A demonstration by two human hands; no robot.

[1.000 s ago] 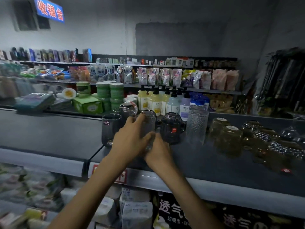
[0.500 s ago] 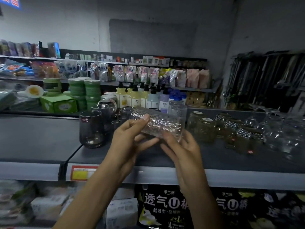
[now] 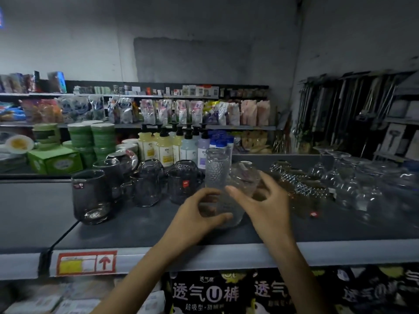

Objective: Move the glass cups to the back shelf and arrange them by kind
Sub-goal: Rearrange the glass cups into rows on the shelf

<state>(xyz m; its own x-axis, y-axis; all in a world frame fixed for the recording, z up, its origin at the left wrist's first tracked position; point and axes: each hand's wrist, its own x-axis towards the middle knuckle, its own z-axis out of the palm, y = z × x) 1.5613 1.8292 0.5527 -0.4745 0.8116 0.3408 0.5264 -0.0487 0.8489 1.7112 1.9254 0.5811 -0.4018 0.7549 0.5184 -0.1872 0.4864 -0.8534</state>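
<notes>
Dimpled clear glass tumbler (image 3: 229, 209) sits near upright at the front of the dark grey shelf top (image 3: 140, 225), its long axis leaning slightly right and its upper part blurred. Left hand (image 3: 197, 216) curls round its base, while right hand (image 3: 265, 205) hovers beside it, fingers spread and loose. Smoky grey glass mugs (image 3: 145, 184) stand to its left.
</notes>
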